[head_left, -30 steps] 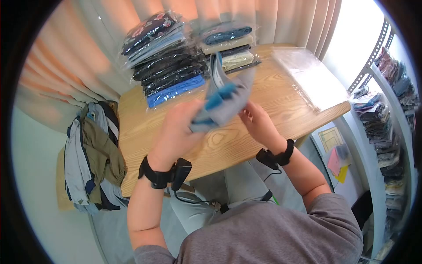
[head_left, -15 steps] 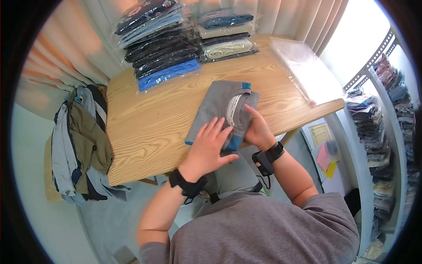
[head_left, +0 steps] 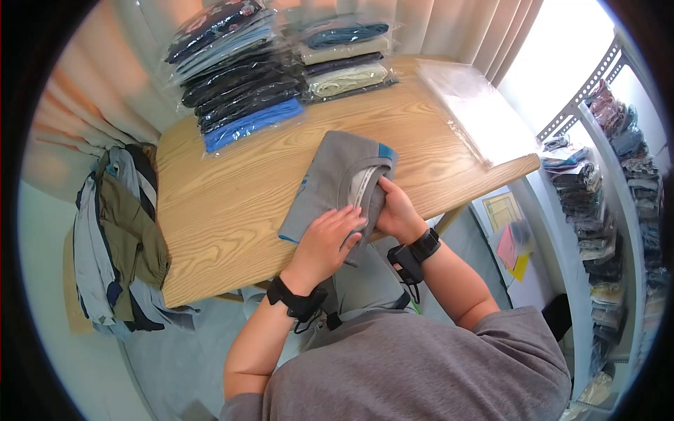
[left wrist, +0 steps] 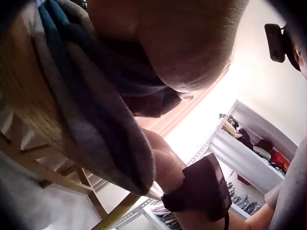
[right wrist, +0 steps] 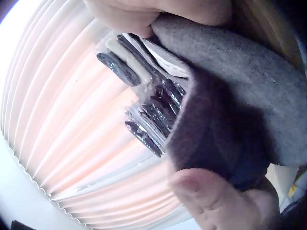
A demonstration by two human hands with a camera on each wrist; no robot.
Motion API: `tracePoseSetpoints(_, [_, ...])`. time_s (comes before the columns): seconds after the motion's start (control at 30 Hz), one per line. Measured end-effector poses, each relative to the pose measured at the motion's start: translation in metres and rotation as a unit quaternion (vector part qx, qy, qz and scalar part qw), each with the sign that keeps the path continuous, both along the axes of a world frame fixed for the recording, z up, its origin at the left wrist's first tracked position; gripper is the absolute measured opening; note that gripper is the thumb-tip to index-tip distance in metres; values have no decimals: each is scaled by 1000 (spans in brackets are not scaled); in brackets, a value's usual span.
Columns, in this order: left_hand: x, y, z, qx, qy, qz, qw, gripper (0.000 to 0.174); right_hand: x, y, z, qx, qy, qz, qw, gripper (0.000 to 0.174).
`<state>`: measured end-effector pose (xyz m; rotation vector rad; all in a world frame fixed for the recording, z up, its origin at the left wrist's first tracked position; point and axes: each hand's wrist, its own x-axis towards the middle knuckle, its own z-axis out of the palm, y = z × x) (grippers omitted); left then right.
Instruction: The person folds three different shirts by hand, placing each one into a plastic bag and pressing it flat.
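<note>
A folded grey shirt (head_left: 319,175) with blue trim and a white printed neck tape lies tilted at the table's front edge. My left hand (head_left: 328,242) rests its fingers across the shirt below the neck opening. In the right wrist view the left thumb (right wrist: 201,191) presses on the near fold of the cloth, with the left fingers behind it. My right hand (head_left: 399,210) grips the shirt's right side, thumb on top near the collar and fingers partly hidden beneath. The near edge of the shirt bends down over my lap.
Bagged garments stand in two stacks, a tall one (head_left: 239,91) and a lower one (head_left: 347,59), at the table's back. Clear plastic bags (head_left: 477,112) lie at the right end. Loose clothes (head_left: 126,231) hang beside the left edge. Shelves (head_left: 597,210) of packed garments stand at right.
The shirt came down from mid-air onto the table's front edge. The left hand went from spread fingers to fingers together at the near fold; the right hand keeps its grip at the side.
</note>
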<state>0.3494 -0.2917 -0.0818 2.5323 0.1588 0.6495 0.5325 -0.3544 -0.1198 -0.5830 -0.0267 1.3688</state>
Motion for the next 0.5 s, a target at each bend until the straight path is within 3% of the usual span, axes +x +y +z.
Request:
tracePoseSetpoints(0.1, [-3, -1, -6, -3, 32, -24, 999, 35, -2, 0, -2, -26, 5, -34, 999, 43])
tracePoseSetpoints(0.17, [-2, -3, -7, 7, 32, -20, 999, 37, -5, -2, 6, 32, 4, -54, 998, 46])
tracePoseSetpoints(0.3, [6, -15, -11, 85, 36, -3, 996, 42, -8, -8, 24, 57, 16, -11, 998, 41])
tracePoseSetpoints(0.43, [3, -21, -11, 149, 67, -12, 986, 47, -2, 1, 14, -55, -69, -2, 996, 30])
tracePoseSetpoints(0.5, [-2, -15, -6, 94, 50, -26, 994, 49, 0, 4, 14, -105, -91, 23, 990, 27])
